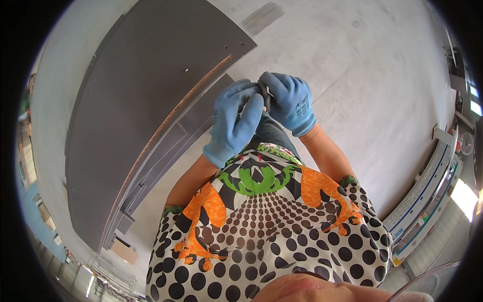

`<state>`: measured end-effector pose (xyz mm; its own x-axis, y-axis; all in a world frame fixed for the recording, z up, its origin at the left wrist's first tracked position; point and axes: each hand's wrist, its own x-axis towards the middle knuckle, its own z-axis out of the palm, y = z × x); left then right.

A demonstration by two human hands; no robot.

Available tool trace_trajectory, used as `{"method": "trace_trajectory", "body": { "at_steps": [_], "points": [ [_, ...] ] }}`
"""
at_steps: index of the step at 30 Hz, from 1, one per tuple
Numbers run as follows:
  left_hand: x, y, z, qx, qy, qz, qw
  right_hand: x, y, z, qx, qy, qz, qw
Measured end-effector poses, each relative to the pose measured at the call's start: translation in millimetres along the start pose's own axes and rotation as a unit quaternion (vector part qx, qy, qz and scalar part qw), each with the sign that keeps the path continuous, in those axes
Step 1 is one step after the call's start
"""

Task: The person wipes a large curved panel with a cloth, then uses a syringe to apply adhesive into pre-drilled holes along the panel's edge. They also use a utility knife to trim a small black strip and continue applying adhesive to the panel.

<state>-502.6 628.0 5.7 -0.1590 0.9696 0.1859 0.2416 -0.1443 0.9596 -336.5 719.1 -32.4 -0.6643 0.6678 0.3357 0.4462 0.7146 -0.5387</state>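
My left hand (237, 119), in a blue work glove, is raised in front of my body with its fingers curled. Beside it, my right hand (289, 100) wears a matching glove, and the fingertips of both meet or nearly meet. A dark shape (267, 99) shows in the narrow gap between them; whether it is a held item or my shoe below is unclear. Nearest to the left hand lies a large dark grey board (151, 83) with a raw chipboard strip (177, 107) along one side. Two drilled holes (226, 47) mark its corner, and a small metal pin (186, 70) stands on its face.
Below the board's near side are more grey panels (169, 141) with a ledge. Pale concrete floor (369, 87) spreads to the right, with a grey smear (263, 18) at the top. Long white perforated metal parts (419, 188) are stacked at the right. A brown piece (123, 251) sits lower left.
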Motion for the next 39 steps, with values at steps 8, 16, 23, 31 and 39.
{"method": "trace_trajectory", "body": {
  "at_steps": [8, 16, 23, 31, 39],
  "points": [
    [29.9, -9.4, 9.8, 0.102, 0.102, 0.126, 0.981, -14.7, 33.6, -35.1, 0.504, 0.151, 0.328, 0.785],
    [22.1, -69.6, -61.6, 0.362, 0.256, 0.174, 0.879, -12.3, 52.5, -48.8, 0.421, 0.211, 0.308, 0.826],
    [18.7, -79.3, -55.0, 0.42, 0.258, 0.193, 0.848, -16.8, 62.8, -23.2, 0.316, 0.247, 0.189, 0.897],
    [22.7, -75.6, -48.9, 0.429, 0.245, 0.218, 0.842, -20.1, 80.7, -8.4, 0.281, 0.208, 0.122, 0.929],
    [27.0, -75.7, -42.0, 0.432, 0.249, 0.219, 0.839, -23.5, 83.4, -14.6, 0.284, 0.19, 0.164, 0.925]
  ]
}}
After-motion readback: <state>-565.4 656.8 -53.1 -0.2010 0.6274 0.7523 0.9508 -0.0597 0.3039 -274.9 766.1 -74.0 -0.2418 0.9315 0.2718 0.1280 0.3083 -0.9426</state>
